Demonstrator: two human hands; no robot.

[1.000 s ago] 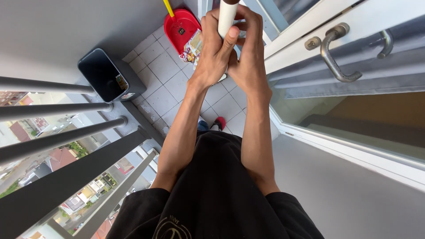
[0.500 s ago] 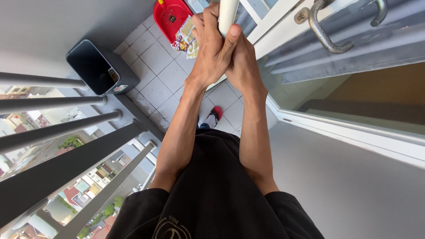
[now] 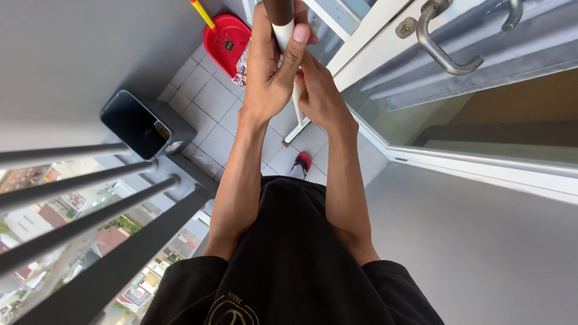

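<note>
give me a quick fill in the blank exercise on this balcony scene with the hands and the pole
1. Both hands, the left hand and the right hand, grip a white ____ that runs down to the tiled floor.
2. The dustpan in the corner is coloured ____.
3. The dark bin stands beside the metal ____ bars.
4. The door handle is made of ____.

Missing words: pole; red; railing; metal

I'm looking down on a daylit balcony: pale tiled floor, dark railing bars, grey wall, glass door with metal handle.
</note>
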